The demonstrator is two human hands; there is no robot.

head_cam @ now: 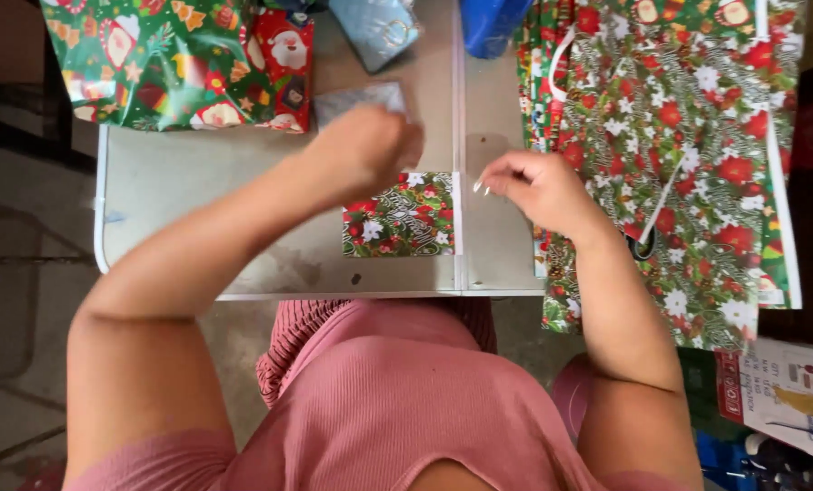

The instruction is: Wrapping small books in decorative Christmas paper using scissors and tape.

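A small flat square wrapped in red, green and white flower-print paper (404, 216) lies on the grey table (188, 173) near its front edge. My left hand (365, 150) hovers just above the square's far left corner, fingers curled; it looks blurred and what it holds, if anything, is unclear. My right hand (533, 186) is to the right of the square, thumb and fingers pinched together, perhaps on something tiny and clear that I cannot make out.
A large flower-print gift bag (688, 136) with white cord handles lies at the right, overhanging the table. Festive green and red bags (179, 59) sit at the back left, a light blue packet (374, 27) and a blue object (490, 23) at the back.
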